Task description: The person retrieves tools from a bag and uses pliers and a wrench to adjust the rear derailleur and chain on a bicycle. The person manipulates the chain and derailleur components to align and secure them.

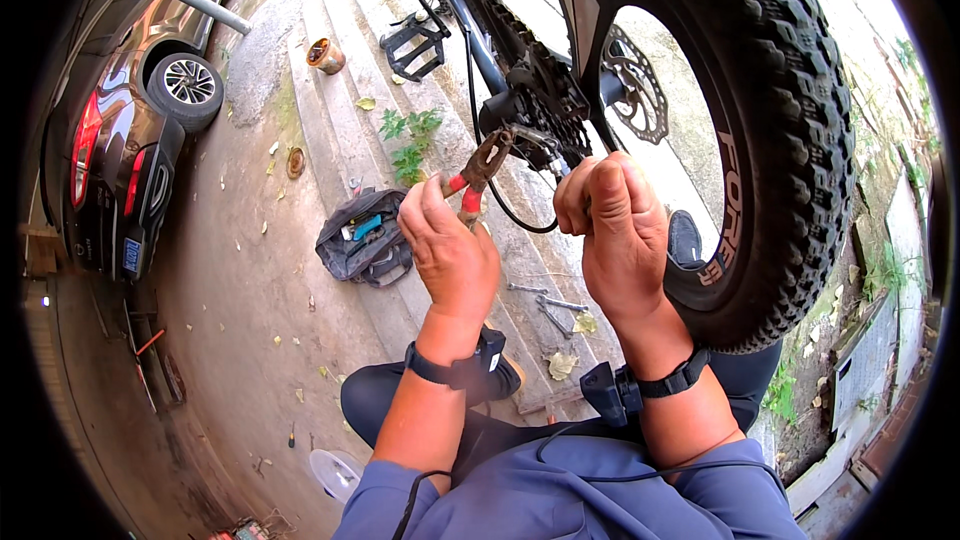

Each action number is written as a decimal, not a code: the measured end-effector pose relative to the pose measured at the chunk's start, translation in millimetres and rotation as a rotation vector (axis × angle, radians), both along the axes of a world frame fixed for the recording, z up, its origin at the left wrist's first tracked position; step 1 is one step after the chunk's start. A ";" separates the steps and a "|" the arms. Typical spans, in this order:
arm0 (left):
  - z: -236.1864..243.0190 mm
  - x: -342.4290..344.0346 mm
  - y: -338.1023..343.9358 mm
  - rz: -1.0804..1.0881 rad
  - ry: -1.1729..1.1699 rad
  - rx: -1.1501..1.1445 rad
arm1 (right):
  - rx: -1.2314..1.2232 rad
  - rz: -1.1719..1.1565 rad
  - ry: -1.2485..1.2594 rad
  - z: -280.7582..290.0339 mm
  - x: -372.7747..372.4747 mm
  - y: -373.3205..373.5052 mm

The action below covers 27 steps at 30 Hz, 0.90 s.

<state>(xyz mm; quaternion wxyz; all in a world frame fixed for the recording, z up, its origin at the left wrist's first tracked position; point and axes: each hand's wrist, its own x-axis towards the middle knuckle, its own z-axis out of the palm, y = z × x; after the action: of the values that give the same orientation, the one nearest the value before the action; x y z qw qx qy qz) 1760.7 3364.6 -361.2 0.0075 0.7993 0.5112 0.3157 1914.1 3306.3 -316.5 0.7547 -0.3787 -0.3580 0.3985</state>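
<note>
My left hand (452, 248) is closed on the red handles of a pair of rusty pliers (487, 160). The jaws point up at the rear derailleur (535, 137) of a bicycle and meet a small part there. To the right, my right hand (622, 235) is closed in a pinch just below the derailleur, thumb on top. What its fingers hold is hidden. A black cable (515, 220) loops down between my hands. The rear wheel's knobby tyre (800, 130) stands right of my right hand, with a brake disc (640, 90) at its hub.
A dark tool bag (345, 265) lies open on the concrete steps, left of my left hand. Several wrenches (548, 302) rest below my hands. Farther off are a pedal (413, 47), a small pot (325, 56), green weeds (410, 143) and a parked car (130, 120).
</note>
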 end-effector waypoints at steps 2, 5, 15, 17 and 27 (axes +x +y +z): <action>-2.9 -4.0 10.2 -0.036 0.039 0.075 | -0.008 -0.003 -0.014 -0.6 1.5 -0.3; -1.3 -23.9 42.8 -0.101 0.120 0.201 | 0.008 0.008 -0.018 0.5 0.4 0.8; 40.2 -41.2 102.7 -0.329 0.276 0.405 | 0.001 0.005 -0.014 -0.2 1.1 2.0; 23.3 -40.1 79.5 -0.260 0.204 0.287 | -0.045 -0.002 -0.026 2.0 0.6 0.5; 35.1 -25.2 -9.4 -0.236 -0.616 -0.919 | -0.023 0.006 -0.005 3.4 1.2 0.4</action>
<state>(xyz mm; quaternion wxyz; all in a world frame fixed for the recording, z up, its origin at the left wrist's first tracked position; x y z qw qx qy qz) 1735.5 3355.2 -326.1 0.5387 0.6367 0.4774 0.2766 1915.4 3306.7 -313.2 0.7483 -0.3873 -0.3566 0.4037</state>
